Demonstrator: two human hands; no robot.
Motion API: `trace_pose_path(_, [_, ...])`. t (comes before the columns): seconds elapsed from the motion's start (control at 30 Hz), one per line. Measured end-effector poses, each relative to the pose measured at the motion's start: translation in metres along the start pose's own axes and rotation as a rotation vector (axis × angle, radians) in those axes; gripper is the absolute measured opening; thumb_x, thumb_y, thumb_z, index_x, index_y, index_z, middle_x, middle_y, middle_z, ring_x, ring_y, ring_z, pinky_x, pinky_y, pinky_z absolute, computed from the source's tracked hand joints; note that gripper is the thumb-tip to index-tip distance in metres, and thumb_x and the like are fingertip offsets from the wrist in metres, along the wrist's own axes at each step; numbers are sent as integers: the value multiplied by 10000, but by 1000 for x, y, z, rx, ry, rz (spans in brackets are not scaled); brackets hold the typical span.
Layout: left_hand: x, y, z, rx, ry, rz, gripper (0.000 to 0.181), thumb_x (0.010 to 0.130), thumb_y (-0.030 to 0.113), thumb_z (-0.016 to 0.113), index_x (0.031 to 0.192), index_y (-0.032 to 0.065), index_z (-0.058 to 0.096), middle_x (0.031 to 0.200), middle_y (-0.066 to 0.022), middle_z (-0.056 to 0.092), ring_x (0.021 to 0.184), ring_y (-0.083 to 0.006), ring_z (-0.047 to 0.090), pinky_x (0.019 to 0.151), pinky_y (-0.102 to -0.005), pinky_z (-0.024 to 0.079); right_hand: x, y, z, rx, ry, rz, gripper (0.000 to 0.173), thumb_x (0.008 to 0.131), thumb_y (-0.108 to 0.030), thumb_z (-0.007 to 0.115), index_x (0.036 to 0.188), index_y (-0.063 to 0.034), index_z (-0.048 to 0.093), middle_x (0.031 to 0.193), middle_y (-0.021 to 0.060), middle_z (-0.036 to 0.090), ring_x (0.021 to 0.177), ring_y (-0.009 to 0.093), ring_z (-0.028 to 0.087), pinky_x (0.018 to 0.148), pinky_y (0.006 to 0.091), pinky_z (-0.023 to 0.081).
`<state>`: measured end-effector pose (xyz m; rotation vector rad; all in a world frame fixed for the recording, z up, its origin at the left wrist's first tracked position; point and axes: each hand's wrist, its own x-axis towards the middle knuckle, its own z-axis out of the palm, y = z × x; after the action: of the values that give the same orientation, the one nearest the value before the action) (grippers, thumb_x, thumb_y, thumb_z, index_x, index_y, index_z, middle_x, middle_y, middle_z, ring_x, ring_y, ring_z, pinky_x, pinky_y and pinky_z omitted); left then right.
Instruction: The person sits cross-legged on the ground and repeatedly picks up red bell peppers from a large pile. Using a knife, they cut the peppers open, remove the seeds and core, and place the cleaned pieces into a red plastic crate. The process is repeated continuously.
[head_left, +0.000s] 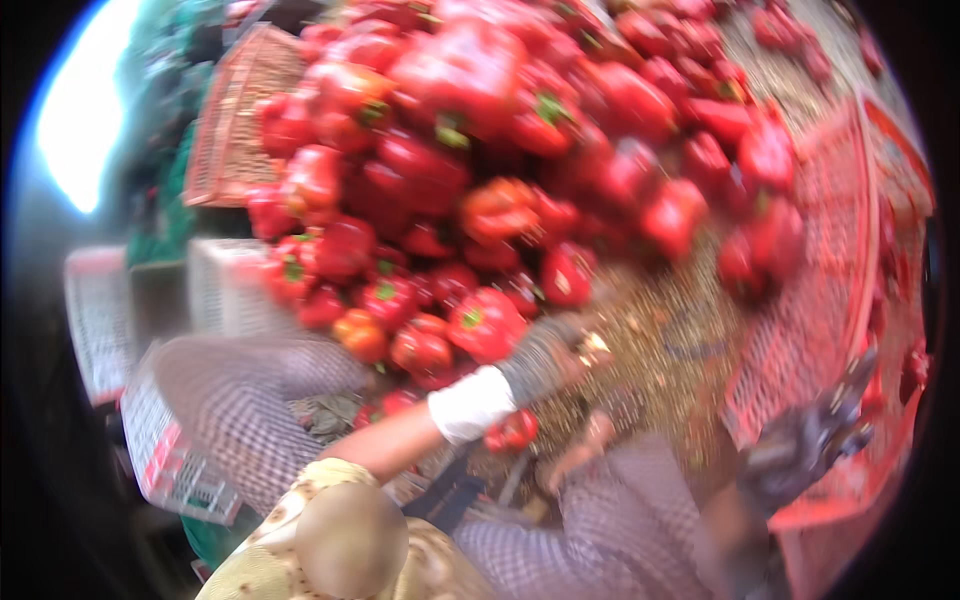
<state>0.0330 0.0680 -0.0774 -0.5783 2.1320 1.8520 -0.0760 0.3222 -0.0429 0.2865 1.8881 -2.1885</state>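
Red bell peppers (420, 172) lie in a large heap before me, some with green stems and a few partly orange. My left hand (551, 356), in a grey glove with a white cuff at the wrist, is at the heap's lower edge, beside a large red pepper (487, 324). A small bright glint shows at its fingers; blur hides whether it holds anything. On the right, my right hand (799, 454), in a dark grey glove, is over the near part of a red plastic mesh crate (814, 262). Its fingers look spread, and I see nothing in them.
An orange plastic crate (240, 112) stands beyond the heap at the left. White plastic crates (225, 285) are nearer on that side. Checkered cloth (232, 405) covers my legs at both sides. The ground (660, 322) between heap and red crate bears scattered bits.
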Motion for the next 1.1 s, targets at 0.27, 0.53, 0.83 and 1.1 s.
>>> trace_pose_path(0.27, [6,127,-186,410,497,418,363,829,188,744,1129,22,624,964,-70,665,872,-148,629,800,-293,522,14,16,16,65,-23,53,345,999,-211,436,1276,-11,393,1069,89,624,655,82,546,476,167,432])
trace_pose_path(0.53, [-105,239,-540,1432,1503,68,941,748,686,641,1254,-88,466,1225,-304,552,1143,-407,556,964,-455,434,-1,34,24,513,-211,222,449,1029,-257,382,1408,-37,283,1172,98,600,680,68,515,449,140,415])
trace_pose_path(0.83, [-80,68,-168,1018,210,405,527,760,91,725,1254,44,547,1171,-132,597,1045,-274,607,886,-349,505,-37,15,79,100,-149,275,613,987,-199,514,1480,-46,183,1245,159,567,699,90,608,436,121,390])
trace_pose_path(1.1, [-31,10,-74,1840,-459,270,615,864,282,525,1449,188,360,1495,-112,358,1377,-335,328,1063,-543,318,-43,53,70,11,-463,444,648,979,-130,499,1509,-79,130,1277,150,565,791,115,664,475,133,436])
